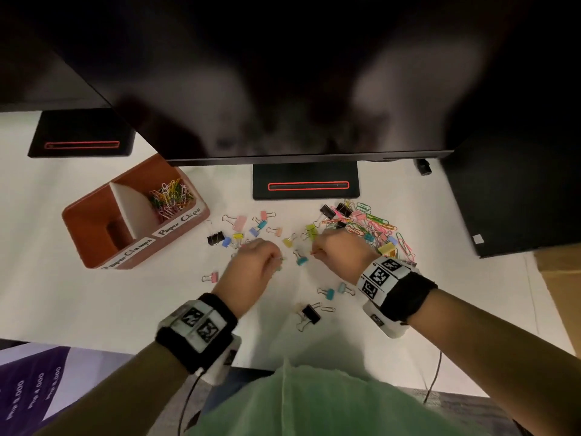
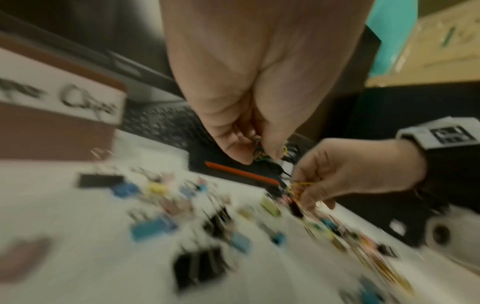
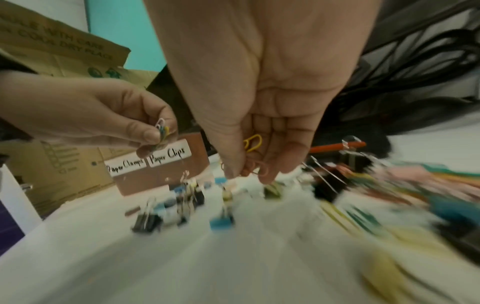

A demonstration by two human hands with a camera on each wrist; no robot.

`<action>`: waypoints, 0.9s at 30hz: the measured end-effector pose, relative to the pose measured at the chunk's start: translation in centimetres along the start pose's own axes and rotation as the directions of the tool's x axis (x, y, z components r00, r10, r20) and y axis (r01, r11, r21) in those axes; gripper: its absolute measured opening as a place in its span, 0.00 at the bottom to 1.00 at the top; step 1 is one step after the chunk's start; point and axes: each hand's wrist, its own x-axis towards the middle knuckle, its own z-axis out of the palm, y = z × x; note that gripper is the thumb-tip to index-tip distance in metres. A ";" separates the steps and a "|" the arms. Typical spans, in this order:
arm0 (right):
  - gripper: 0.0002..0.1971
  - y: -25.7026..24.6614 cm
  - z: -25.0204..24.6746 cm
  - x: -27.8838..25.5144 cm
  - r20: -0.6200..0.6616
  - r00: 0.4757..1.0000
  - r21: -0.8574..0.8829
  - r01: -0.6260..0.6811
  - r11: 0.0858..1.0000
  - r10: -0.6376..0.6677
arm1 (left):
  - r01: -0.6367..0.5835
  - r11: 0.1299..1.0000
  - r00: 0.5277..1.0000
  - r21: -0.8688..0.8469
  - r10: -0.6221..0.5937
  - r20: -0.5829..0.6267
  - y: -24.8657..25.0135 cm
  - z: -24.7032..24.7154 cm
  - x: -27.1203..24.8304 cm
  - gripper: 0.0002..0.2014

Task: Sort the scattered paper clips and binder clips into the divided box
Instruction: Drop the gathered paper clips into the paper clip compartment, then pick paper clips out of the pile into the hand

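Note:
A brown divided box [image 1: 94, 212] stands at the left, labelled "Paper Clamps" and "Paper Clips". Its right compartment holds coloured paper clips [image 1: 171, 195]; the left one looks bare. Binder clips [image 1: 240, 221] lie scattered over the white table, and a mixed heap of paper clips and binder clips [image 1: 374, 225] lies at the right. My left hand [image 1: 256, 261] pinches a small bunch of paper clips [image 3: 162, 128] above the table. My right hand [image 1: 338, 250] holds yellow and pink paper clips [image 3: 253, 144] in its curled fingers, just left of the heap.
A black monitor [image 1: 283, 89] overhangs the table's back, its stand base [image 1: 306, 184] behind the clips. A second stand base [image 1: 81, 136] sits at the far left. A black case [image 1: 509, 190] and a cardboard box [image 1: 562, 284] border the right.

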 end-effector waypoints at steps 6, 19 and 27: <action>0.11 -8.7 -5.6 5.5 -0.160 0.979 0.093 0.145 0.985 -0.129 | 0.212 0.977 0.928 0.032 -0.191 -0.321 -6.3 -11.1 -0.4 0.05; 0.26 -20.3 -6.4 15.5 -0.209 0.955 0.206 0.254 0.945 -0.211 | 0.259 0.964 0.962 0.057 -0.252 -0.103 -12.9 -16.5 0.7 0.18; 0.15 -8.9 -3.4 6.0 -0.199 0.976 0.090 0.106 0.990 -0.087 | -0.032 0.999 0.989 -0.018 0.035 0.147 -9.2 -10.4 -1.2 0.13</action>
